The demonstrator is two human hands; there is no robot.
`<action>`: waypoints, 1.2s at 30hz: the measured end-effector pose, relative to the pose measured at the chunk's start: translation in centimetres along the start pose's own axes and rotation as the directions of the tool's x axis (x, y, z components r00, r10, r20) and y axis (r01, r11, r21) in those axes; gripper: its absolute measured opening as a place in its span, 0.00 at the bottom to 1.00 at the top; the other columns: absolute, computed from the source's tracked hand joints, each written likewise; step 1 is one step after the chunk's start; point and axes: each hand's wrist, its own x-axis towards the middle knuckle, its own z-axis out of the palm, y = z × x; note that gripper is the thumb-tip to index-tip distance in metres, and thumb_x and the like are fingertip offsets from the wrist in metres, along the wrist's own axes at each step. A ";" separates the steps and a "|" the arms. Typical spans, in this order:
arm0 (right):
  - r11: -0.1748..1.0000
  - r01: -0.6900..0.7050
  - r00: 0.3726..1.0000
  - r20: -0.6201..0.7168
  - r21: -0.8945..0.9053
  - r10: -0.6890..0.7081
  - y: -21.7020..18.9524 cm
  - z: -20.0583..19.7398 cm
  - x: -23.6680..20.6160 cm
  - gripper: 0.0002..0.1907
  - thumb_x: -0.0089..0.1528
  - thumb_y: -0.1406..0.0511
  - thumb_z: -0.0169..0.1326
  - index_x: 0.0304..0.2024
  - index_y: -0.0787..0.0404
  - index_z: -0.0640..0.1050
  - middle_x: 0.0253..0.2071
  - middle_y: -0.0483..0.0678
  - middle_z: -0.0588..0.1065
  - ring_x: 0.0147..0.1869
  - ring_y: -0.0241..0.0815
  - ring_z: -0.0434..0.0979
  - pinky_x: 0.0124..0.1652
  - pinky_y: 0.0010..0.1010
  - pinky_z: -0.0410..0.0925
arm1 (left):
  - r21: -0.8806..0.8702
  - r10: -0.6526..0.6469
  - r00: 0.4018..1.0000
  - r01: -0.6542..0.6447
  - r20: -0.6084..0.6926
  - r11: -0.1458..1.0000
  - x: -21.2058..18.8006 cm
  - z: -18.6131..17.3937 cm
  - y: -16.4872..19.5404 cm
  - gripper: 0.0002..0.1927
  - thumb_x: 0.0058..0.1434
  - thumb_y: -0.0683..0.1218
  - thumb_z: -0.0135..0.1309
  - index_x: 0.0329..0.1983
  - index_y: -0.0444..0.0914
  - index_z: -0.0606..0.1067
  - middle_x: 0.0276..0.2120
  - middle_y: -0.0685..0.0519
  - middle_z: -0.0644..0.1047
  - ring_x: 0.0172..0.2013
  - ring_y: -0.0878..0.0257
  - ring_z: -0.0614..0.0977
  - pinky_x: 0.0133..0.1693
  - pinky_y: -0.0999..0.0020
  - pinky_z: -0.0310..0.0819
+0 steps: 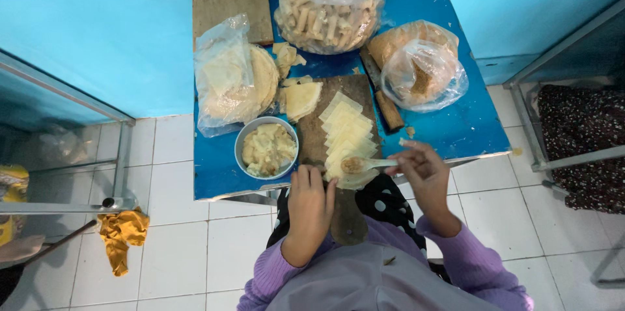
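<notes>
My right hand (424,171) holds a pale spoon (366,164) whose bowl carries a lump of brownish filling over the nearest wrapper. A row of several overlapping pale square wrappers (348,135) lies on a wooden board (311,138). My left hand (310,207) rests on the board's near end beside the wrappers, fingers together, holding nothing that I can see. Left of the board stands a grey metal bowl (241,141) with yellowish mashed filling (267,149).
The blue table (456,122) also carries a plastic bag of round flat wrappers (229,83), a stack of cut wrappers (301,98), a big bag of rolled sticks (331,15), another bag (423,67) and a second board (231,0). A yellow cloth (122,236) lies on the tiled floor.
</notes>
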 end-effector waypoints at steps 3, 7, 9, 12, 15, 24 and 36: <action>0.990 0.143 0.989 0.045 -0.002 -0.143 1.2 0.5 -1.2 0.19 0.66 0.79 0.52 0.60 0.69 0.69 0.46 0.59 0.80 0.44 0.47 0.84 0.44 0.35 0.79 | -0.001 -0.020 0.999 0.020 0.026 1.000 0.3 0.3 0.0 0.09 0.63 0.42 0.56 0.40 0.31 0.72 0.39 0.39 0.71 0.42 0.41 0.72 0.44 0.50 0.68; 0.967 0.242 0.970 0.057 -0.084 -0.238 1.9 0.3 -2.1 0.21 0.65 0.80 0.53 0.59 0.69 0.68 0.48 0.60 0.80 0.49 0.50 0.85 0.48 0.37 0.80 | 0.000 0.015 0.999 -0.015 0.045 1.000 0.4 0.6 0.0 0.06 0.64 0.40 0.53 0.39 0.31 0.71 0.38 0.39 0.70 0.40 0.41 0.72 0.43 0.50 0.67; 0.937 0.322 0.946 0.087 -0.137 -0.312 1.8 0.1 -2.4 0.20 0.65 0.80 0.53 0.59 0.69 0.68 0.48 0.60 0.80 0.50 0.50 0.85 0.50 0.37 0.79 | -0.022 0.018 0.999 -0.017 0.048 1.000 0.4 0.6 0.0 0.05 0.64 0.39 0.53 0.38 0.31 0.71 0.37 0.39 0.70 0.39 0.41 0.72 0.42 0.50 0.67; 0.868 0.437 0.899 0.143 -0.233 -0.414 1.5 -0.2 -2.7 0.16 0.64 0.81 0.54 0.54 0.68 0.72 0.47 0.59 0.81 0.50 0.50 0.85 0.50 0.36 0.79 | -0.076 -0.008 0.998 0.012 0.064 0.997 0.4 0.5 0.1 0.05 0.66 0.39 0.52 0.38 0.32 0.70 0.35 0.39 0.72 0.39 0.41 0.74 0.41 0.50 0.68; 0.800 0.517 0.856 0.192 -0.304 -0.480 1.2 -0.4 -2.9 0.13 0.63 0.80 0.55 0.49 0.68 0.74 0.46 0.59 0.81 0.50 0.49 0.85 0.49 0.34 0.79 | -0.162 -0.013 0.999 0.021 0.048 0.987 0.3 0.2 0.1 0.07 0.65 0.39 0.53 0.42 0.31 0.69 0.36 0.39 0.74 0.39 0.40 0.77 0.40 0.50 0.70; 0.686 0.587 0.796 0.154 -0.430 -0.585 1.2 -1.0 -2.4 0.12 0.63 0.79 0.56 0.47 0.68 0.72 0.42 0.60 0.81 0.48 0.47 0.85 0.45 0.33 0.79 | -0.379 -0.110 0.993 0.120 0.047 0.918 0.3 0.6 -0.1 0.11 0.65 0.37 0.55 0.48 0.30 0.68 0.36 0.39 0.74 0.32 0.48 0.81 0.33 0.57 0.75; 0.561 0.364 0.759 -0.112 -0.744 -0.641 -4.6 -2.8 7.5 0.18 0.73 0.80 0.51 0.65 0.73 0.68 0.51 0.60 0.80 0.52 0.51 0.85 0.52 0.34 0.77 | -0.426 -0.009 1.000 0.016 0.019 0.905 0.5 0.7 -0.1 0.09 0.64 0.35 0.55 0.44 0.30 0.68 0.37 0.41 0.74 0.35 0.47 0.80 0.36 0.58 0.75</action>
